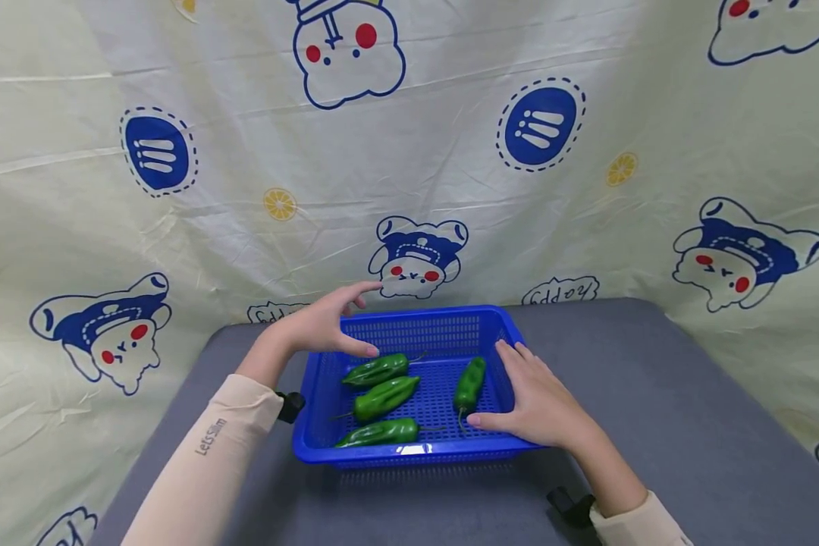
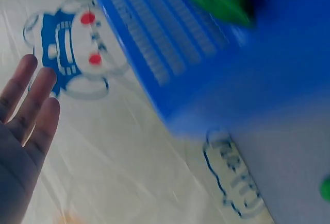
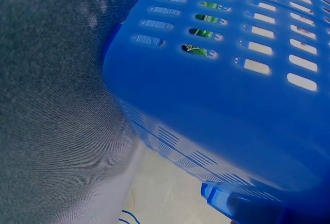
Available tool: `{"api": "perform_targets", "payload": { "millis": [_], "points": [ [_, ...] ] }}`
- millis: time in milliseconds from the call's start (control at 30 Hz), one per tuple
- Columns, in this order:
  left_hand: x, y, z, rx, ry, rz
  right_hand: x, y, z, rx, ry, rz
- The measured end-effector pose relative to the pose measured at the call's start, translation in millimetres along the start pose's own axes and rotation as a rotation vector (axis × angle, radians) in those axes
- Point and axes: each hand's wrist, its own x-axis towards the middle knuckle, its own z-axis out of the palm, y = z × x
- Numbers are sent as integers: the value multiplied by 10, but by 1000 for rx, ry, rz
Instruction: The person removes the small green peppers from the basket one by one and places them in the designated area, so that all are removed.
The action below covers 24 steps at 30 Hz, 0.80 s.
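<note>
A blue plastic basket (image 1: 419, 453) with slotted walls stands on the grey table, and several green peppers (image 1: 385, 398) lie in it. Three are at its left side; another pepper (image 1: 469, 385) lies near the right wall. My left hand (image 1: 317, 322) is over the back left corner, fingers spread and thumb above the nearest pepper. In the left wrist view its straight fingers (image 2: 41, 116) are apart from the basket wall. Over the right rim lies my right hand (image 1: 542, 394), thumb reaching inside near a pepper stem and fingers extended along the rim.
Behind the table hangs a pale cloth (image 1: 450, 167) printed with cartoon figures. Grey tabletop (image 1: 641, 394) extends to both sides of the basket. A dark strap (image 1: 290, 407) is on the left wrist, another strap (image 1: 570, 506) on the right.
</note>
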Motion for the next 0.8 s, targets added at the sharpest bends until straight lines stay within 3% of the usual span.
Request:
{"api": "perform_targets", "payload": {
  "millis": [167,400,567,800],
  "points": [
    [325,189,242,-34,-104,59,3,-6,-9,-2,2,4],
    [690,355,588,-73,-213,34,2,0,-15,-2,-8,-1],
    [875,397,774,-93,-260,20,6,6,-21,4,-9,-20],
    [1022,415,1031,35,-338,-71,7,26,-7,6,-9,-20]
  ]
}}
